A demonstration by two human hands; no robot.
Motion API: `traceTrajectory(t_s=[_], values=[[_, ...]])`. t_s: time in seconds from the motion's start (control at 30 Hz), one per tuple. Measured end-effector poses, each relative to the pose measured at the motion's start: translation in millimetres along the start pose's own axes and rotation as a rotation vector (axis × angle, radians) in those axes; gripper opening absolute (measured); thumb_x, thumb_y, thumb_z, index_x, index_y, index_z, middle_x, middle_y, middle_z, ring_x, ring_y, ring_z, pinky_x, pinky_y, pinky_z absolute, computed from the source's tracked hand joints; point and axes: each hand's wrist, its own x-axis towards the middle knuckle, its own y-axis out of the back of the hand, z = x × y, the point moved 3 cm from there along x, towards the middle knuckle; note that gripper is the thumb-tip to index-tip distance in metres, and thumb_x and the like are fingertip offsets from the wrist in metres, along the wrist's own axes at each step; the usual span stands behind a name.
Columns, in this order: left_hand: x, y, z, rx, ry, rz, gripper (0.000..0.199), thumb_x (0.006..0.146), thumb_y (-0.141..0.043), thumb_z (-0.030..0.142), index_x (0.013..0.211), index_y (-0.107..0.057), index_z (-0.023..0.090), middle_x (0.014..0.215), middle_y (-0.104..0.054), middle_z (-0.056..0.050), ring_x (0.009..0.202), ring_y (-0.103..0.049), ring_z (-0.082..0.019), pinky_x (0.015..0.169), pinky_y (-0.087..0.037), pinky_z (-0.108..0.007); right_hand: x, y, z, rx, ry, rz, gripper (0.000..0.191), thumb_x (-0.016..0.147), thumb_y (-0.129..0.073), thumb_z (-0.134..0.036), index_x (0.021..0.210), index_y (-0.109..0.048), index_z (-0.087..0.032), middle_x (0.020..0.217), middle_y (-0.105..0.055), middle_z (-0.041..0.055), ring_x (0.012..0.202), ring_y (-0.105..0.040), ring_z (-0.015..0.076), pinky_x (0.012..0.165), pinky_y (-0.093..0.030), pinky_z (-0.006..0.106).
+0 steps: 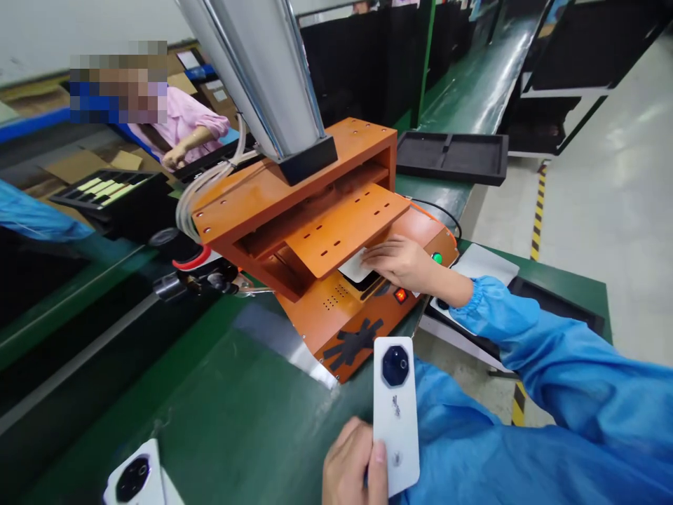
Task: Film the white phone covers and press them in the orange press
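Observation:
In my left hand (350, 463) is a white phone back cover (397, 414) with a dark eight-sided camera patch, gripped by its lower edge and held upright near my body. My right hand (397, 261) reaches under the raised plate (347, 228) of an orange press (294, 189). Its fingers close on the edge of a white flat panel (355, 268) lying over the press bed; the fingers and the plate hide part of this panel. More white phone back covers (139, 477) lie overlapped on the green table at the lower left.
A green button (437, 259) and a lit red switch (401, 295) sit on the press front. Black trays (452, 158) stand behind and at right. A small black device (210, 273) stands left of the press. A co-worker in pink (189, 126) sits across the line.

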Motion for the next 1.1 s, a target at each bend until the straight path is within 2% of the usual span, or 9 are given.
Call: traceTrajectory(t_s=[0.17, 0.27, 0.43, 0.5, 0.57, 0.7, 0.9, 1.0, 1.1], values=[[5.4, -4.5, 2.9, 0.041, -0.105, -0.057, 0.027, 0.099, -0.038, 0.016, 0.081, -0.058, 0.021, 0.078, -0.061, -0.005, 0.076, -0.057, -0.019, 0.072, -0.044, -0.033, 7.9, 17.1, -4.9, 0.117, -0.035, -0.165, 0.026, 0.100, -0.058, -0.035, 0.118, -0.072, -0.023, 0.121, -0.074, 0.0069, 0.113, -0.069, 0.0217, 0.099, -0.050, 0.039], [12.1, -2.9, 2.9, 0.205, -0.192, -0.075, 0.023, 0.096, -0.043, 0.014, 0.091, -0.064, 0.020, 0.112, -0.071, -0.010, 0.105, -0.059, -0.025, 0.094, -0.042, -0.042, 6.8, 22.7, -14.1, 0.111, 0.004, -0.205, 0.040, 0.094, -0.066, -0.048, 0.123, -0.070, -0.021, 0.131, -0.069, 0.0102, 0.124, -0.063, 0.0259, 0.108, -0.044, 0.045], [30.3, -5.1, -3.9, 0.546, -0.348, -0.003, 0.018, 0.093, -0.050, 0.014, 0.083, -0.063, 0.022, 0.148, -0.059, -0.005, 0.131, -0.050, -0.029, 0.098, -0.031, -0.046, -51.9, 25.2, -21.3, -0.031, -0.245, 0.302, 0.035, 0.096, -0.063, -0.039, 0.126, -0.065, -0.020, 0.132, -0.064, 0.0138, 0.126, -0.058, 0.0274, 0.108, -0.041, 0.049], [37.5, -4.6, -8.3, 0.632, -0.358, 0.064, 0.016, 0.092, -0.052, 0.016, 0.082, -0.062, 0.023, 0.147, -0.060, -0.003, 0.133, -0.049, -0.030, 0.096, -0.029, -0.046, -97.2, 24.4, -15.5, -0.129, -0.498, 0.569, 0.028, 0.098, -0.055, -0.030, 0.123, -0.065, -0.021, 0.117, -0.066, 0.0120, 0.115, -0.060, 0.0256, 0.101, -0.046, 0.047], [43.8, -2.8, -13.2, 0.685, -0.348, 0.122, 0.014, 0.091, -0.053, 0.017, 0.084, -0.062, 0.024, 0.145, -0.061, -0.002, 0.134, -0.049, -0.030, 0.096, -0.029, -0.047, -137.1, 18.8, -10.2, -0.249, -0.628, 0.638, 0.029, 0.099, -0.050, -0.026, 0.123, -0.065, -0.021, 0.107, -0.063, 0.0109, 0.106, -0.060, 0.0254, 0.095, -0.049, 0.046], [53.1, -0.3, -20.0, 0.795, -0.405, 0.132, 0.010, 0.090, -0.055, 0.021, 0.084, -0.063, 0.025, 0.146, -0.060, -0.004, 0.131, -0.052, -0.032, 0.092, -0.033, -0.047, -172.3, 6.3, 0.4, -0.403, -0.627, 0.460, 0.041, 0.097, -0.045, -0.016, 0.134, -0.061, -0.023, 0.109, -0.061, 0.0108, 0.102, -0.058, 0.0245, 0.091, -0.047, 0.044], [53.7, 4.0, -13.0, 0.889, -0.437, 0.112, 0.012, 0.091, -0.054, 0.021, 0.079, -0.057, 0.024, 0.143, -0.063, -0.004, 0.128, -0.053, -0.037, 0.084, -0.036, -0.046, -161.2, 22.5, 19.6, -0.376, -0.466, 0.121, 0.051, 0.097, -0.037, -0.009, 0.141, -0.056, -0.026, 0.114, -0.063, 0.0108, 0.103, -0.057, 0.0233, 0.086, -0.048, 0.041], [37.1, -4.9, 0.1, 0.714, -0.400, 0.172, 0.007, 0.089, -0.055, 0.022, 0.084, -0.057, 0.026, 0.121, -0.075, -0.008, 0.111, -0.061, -0.034, 0.079, -0.038, -0.044, -178.6, 39.6, 9.6, -0.185, -0.514, 0.224, 0.039, 0.101, -0.047, -0.025, 0.139, -0.055, -0.023, 0.118, -0.062, 0.0120, 0.106, -0.058, 0.0237, 0.091, -0.050, 0.042], [19.6, -40.9, 7.7, 0.357, -0.251, 0.099, 0.016, 0.095, -0.046, 0.022, 0.082, -0.054, 0.027, 0.079, -0.070, -0.007, 0.077, -0.061, -0.024, 0.072, -0.041, -0.038, -221.7, 38.1, -35.9, 0.127, -0.674, 0.412, 0.037, 0.103, -0.043, -0.046, 0.122, -0.063, -0.021, 0.094, -0.063, 0.0080, 0.084, -0.060, 0.0203, 0.079, -0.054, 0.038]])
